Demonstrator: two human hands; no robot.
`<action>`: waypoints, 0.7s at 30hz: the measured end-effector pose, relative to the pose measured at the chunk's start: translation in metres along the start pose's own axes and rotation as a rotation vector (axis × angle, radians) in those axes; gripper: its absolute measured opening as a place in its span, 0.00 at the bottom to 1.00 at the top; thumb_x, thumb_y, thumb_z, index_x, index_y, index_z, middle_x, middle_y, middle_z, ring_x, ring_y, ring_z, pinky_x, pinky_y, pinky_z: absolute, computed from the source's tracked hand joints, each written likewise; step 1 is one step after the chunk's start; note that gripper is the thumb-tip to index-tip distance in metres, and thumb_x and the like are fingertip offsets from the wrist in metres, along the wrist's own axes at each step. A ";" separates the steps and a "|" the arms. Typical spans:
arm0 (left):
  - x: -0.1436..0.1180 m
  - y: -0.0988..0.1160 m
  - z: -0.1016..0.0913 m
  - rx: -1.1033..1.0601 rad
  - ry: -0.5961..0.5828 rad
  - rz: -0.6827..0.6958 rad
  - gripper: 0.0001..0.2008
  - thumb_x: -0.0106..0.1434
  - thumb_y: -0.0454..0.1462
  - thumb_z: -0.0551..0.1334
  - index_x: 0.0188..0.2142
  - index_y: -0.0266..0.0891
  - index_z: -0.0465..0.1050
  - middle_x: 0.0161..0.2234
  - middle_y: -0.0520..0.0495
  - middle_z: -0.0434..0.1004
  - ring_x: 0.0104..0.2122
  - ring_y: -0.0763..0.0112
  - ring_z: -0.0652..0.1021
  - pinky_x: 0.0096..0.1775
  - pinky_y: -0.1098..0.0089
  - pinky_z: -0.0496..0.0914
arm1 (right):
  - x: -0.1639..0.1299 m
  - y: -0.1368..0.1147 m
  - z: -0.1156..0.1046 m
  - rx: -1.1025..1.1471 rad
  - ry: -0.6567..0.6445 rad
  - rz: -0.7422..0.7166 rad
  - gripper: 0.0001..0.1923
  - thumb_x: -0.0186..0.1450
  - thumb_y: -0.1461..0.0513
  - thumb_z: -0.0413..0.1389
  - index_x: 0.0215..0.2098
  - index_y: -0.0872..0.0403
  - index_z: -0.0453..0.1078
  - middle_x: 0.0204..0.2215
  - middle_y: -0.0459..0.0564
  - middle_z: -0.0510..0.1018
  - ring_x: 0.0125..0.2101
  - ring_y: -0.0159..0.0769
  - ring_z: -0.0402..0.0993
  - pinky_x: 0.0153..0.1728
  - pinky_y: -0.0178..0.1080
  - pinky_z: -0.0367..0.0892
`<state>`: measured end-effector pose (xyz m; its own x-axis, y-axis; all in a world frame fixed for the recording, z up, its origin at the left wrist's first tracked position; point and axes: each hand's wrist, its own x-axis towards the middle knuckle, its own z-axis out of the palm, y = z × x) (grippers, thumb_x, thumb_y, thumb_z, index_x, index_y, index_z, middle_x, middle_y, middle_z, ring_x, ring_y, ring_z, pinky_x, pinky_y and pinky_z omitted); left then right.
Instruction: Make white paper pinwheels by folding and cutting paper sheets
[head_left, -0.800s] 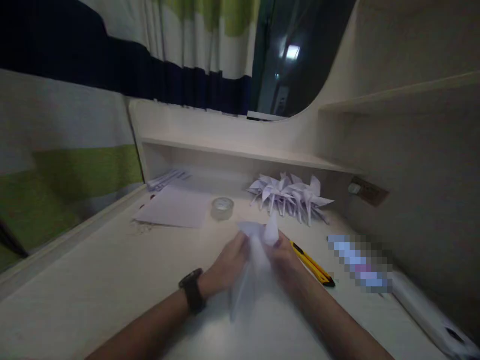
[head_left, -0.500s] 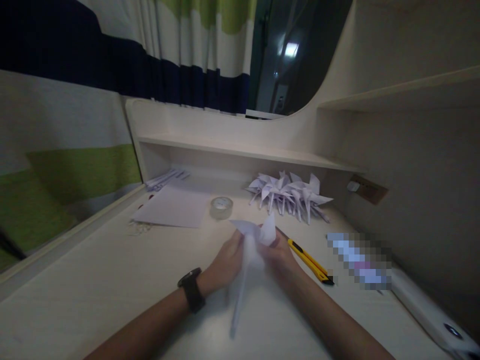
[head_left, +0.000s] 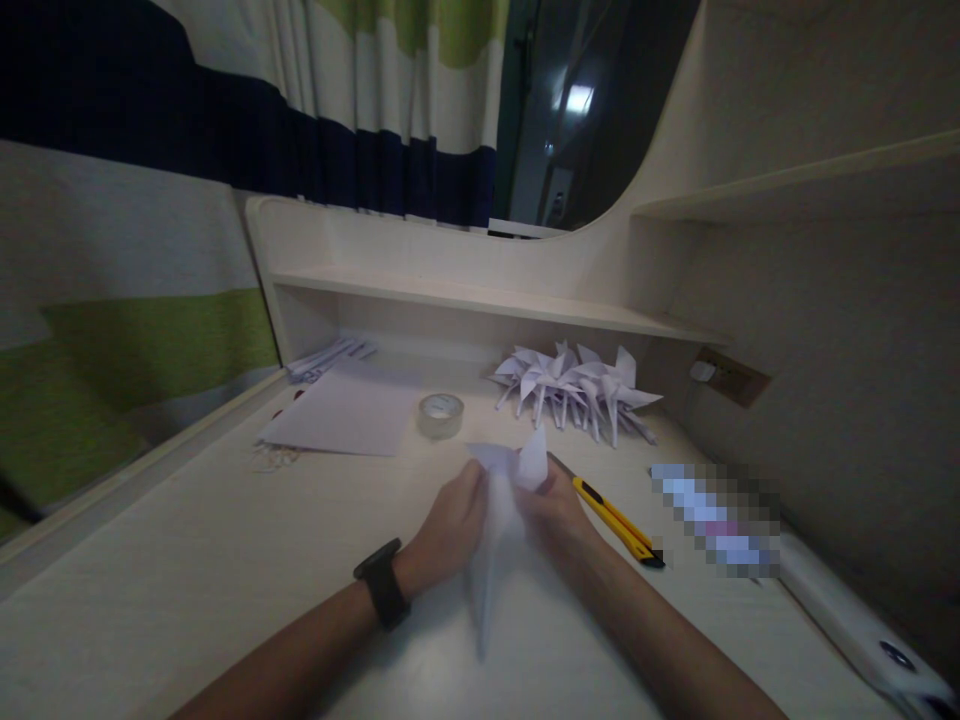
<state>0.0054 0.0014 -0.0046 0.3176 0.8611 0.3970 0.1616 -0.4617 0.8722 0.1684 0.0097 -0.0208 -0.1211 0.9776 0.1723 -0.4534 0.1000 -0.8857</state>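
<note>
A white paper pinwheel (head_left: 532,462) is held between both hands above the desk. Its pale stick (head_left: 485,610) points down toward me and is smeared by motion. My left hand (head_left: 448,518), with a dark watch on the wrist, is closed on the pinwheel's left side. On its right side, the fingers of my right hand (head_left: 556,508) grip it near the blades. The hands partly hide where blades and stick meet. Just right of my right hand lies a yellow utility knife (head_left: 616,522).
Beyond the hands sits a roll of clear tape (head_left: 440,415). White paper sheets (head_left: 349,410) lie at the left, with thin paper strips (head_left: 330,360) behind. Several finished pinwheels (head_left: 574,385) are piled at the back right. A long white device (head_left: 847,605) lines the right edge.
The pinwheel's stick has swung slightly to the right, and its blades have turned a little. Both hands keep their hold in nearly the same place.
</note>
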 end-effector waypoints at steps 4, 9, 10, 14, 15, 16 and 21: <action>-0.001 0.005 -0.002 0.023 -0.036 0.047 0.11 0.69 0.40 0.49 0.44 0.40 0.67 0.41 0.43 0.76 0.37 0.63 0.75 0.41 0.66 0.69 | 0.001 0.002 -0.001 -0.009 -0.004 0.007 0.25 0.44 0.63 0.71 0.40 0.53 0.71 0.30 0.46 0.79 0.29 0.36 0.75 0.32 0.36 0.68; -0.002 0.007 -0.003 0.025 -0.086 0.079 0.13 0.70 0.39 0.47 0.47 0.40 0.67 0.46 0.42 0.74 0.39 0.64 0.75 0.43 0.66 0.68 | 0.002 0.007 -0.004 0.000 -0.038 -0.020 0.26 0.45 0.63 0.71 0.42 0.53 0.71 0.32 0.47 0.79 0.30 0.36 0.75 0.33 0.37 0.69; -0.002 0.007 -0.004 0.020 -0.092 0.082 0.13 0.70 0.38 0.47 0.47 0.40 0.66 0.46 0.42 0.74 0.40 0.64 0.75 0.43 0.66 0.68 | 0.001 0.007 -0.005 0.003 -0.041 -0.022 0.26 0.46 0.63 0.71 0.42 0.53 0.71 0.32 0.46 0.79 0.30 0.36 0.75 0.33 0.36 0.69; -0.003 0.006 -0.003 0.014 -0.083 0.087 0.13 0.71 0.38 0.47 0.48 0.40 0.66 0.45 0.42 0.74 0.41 0.63 0.75 0.43 0.66 0.68 | 0.000 0.006 -0.004 -0.010 -0.044 -0.023 0.25 0.46 0.62 0.71 0.40 0.53 0.71 0.31 0.46 0.78 0.30 0.35 0.74 0.32 0.36 0.68; -0.004 0.006 -0.003 0.012 -0.081 0.090 0.13 0.71 0.38 0.47 0.48 0.40 0.66 0.46 0.42 0.74 0.42 0.63 0.74 0.43 0.66 0.68 | 0.000 0.005 -0.003 -0.018 -0.042 -0.023 0.25 0.46 0.62 0.71 0.40 0.53 0.71 0.31 0.46 0.78 0.29 0.35 0.74 0.32 0.36 0.68; -0.004 0.005 -0.003 0.008 -0.080 0.094 0.13 0.71 0.38 0.47 0.48 0.40 0.66 0.46 0.41 0.74 0.42 0.63 0.74 0.44 0.65 0.67 | 0.000 0.005 -0.003 -0.023 -0.039 -0.023 0.25 0.46 0.62 0.71 0.40 0.53 0.71 0.31 0.46 0.78 0.29 0.36 0.74 0.32 0.36 0.68; -0.005 0.004 -0.001 0.001 -0.054 0.103 0.12 0.70 0.37 0.48 0.48 0.40 0.66 0.47 0.42 0.74 0.43 0.63 0.74 0.46 0.65 0.67 | 0.000 0.003 -0.001 -0.025 -0.025 -0.017 0.26 0.43 0.61 0.72 0.39 0.53 0.71 0.29 0.45 0.78 0.27 0.34 0.73 0.30 0.35 0.68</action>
<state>0.0040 -0.0044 -0.0029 0.3823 0.7963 0.4688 0.1260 -0.5475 0.8273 0.1681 0.0098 -0.0234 -0.1358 0.9708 0.1978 -0.4336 0.1212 -0.8929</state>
